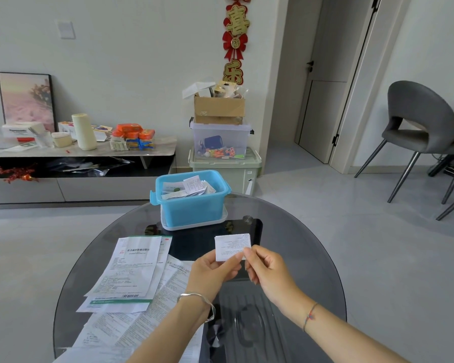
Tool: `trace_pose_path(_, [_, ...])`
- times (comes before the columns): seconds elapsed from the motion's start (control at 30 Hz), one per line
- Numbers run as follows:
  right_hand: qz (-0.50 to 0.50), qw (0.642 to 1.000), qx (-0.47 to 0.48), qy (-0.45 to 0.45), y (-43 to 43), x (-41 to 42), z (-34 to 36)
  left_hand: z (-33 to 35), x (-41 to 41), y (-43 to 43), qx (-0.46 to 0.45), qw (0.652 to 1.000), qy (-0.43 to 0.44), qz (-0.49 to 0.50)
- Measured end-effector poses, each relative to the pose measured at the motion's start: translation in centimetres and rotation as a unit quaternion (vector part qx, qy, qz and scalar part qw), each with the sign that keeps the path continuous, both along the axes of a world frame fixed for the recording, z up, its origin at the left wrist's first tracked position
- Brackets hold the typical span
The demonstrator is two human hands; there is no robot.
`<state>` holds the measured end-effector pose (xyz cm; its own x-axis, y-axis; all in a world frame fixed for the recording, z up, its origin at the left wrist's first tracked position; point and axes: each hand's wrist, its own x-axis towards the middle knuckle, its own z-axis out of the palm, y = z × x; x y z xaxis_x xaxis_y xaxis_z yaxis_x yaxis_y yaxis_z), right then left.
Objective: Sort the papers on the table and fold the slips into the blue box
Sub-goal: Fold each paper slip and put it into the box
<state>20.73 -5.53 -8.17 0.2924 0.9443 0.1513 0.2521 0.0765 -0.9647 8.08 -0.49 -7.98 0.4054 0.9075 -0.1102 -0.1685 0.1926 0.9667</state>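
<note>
folded slip (232, 246) pinched between fingers of left hand (212, 271) and right hand (268, 271), blue box (192, 205) beyond

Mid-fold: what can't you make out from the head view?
All in the head view:
1. Slip: print too small to read; lower edge behind left hand and right hand.
2. Blue box: walls hide all but the top slips.
3. Papers: lower sheets covered by upper ones and the left forearm, cut off at the bottom edge.
</note>
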Motion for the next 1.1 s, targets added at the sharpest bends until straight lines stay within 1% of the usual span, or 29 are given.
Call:
trace_pose_path(0.1, [-0.003, 1.0, 0.007, 0.004, 0.1, -0.1, 0.2, 0.3, -0.1, 0.4, 0.005, 1.0, 0.001, -0.002])
trace_pose_path(0.27, [-0.016, 0.999, 0.014, 0.037, 0.6, -0.1, 0.9, 1.2, -0.8, 1.3, -0.018, 0.997, -0.05, -0.049])
trace_pose_path(0.4, [0.011, 0.999, -0.01, 0.033, 0.7, 0.5, 1.1, 1.5, -1.1, 1.5, -0.019, 0.998, -0.023, -0.054])
trace_pose_path(0.57, [0.04, 0.999, -0.013, 0.005, 2.5, 0.1, 2.3, 2.4, -1.4, 2.9, -0.022, 1.0, 0.007, -0.003])
trace_pose_path(0.7, [0.057, 0.998, -0.024, 0.033, 4.7, -0.2, 3.6, 3.7, -2.2, 5.2, -0.058, 0.998, -0.011, -0.004])
trace_pose_path(0.8, [0.084, 0.992, -0.059, 0.076, 6.2, -0.1, 4.4, 4.4, -2.9, 6.9, -0.062, 0.998, -0.023, -0.018])
trace_pose_path(0.83, [0.096, 0.989, -0.076, 0.079, 6.9, 0.0, 4.7, 4.6, -3.2, 7.6, -0.059, 0.998, -0.014, -0.021])
trace_pose_path(0.9, [0.11, 0.988, -0.101, 0.05, 8.3, 0.1, 5.3, 5.1, -3.7, 9.1, -0.052, 0.998, 0.025, -0.036])
trace_pose_path(0.97, [0.096, 0.991, -0.095, 0.009, 10.2, 0.4, 6.0, 5.8, -4.2, 10.9, -0.024, 0.995, 0.075, -0.053])
trace_pose_path(1.03, [0.067, 0.995, -0.077, -0.013, 11.9, 0.9, 6.9, 6.7, -4.2, 12.4, 0.008, 0.992, 0.109, -0.065])
trace_pose_path(1.1, [0.041, 0.996, -0.063, -0.044, 13.8, 1.4, 8.1, 7.4, -3.7, 14.0, 0.047, 0.989, 0.135, -0.042])
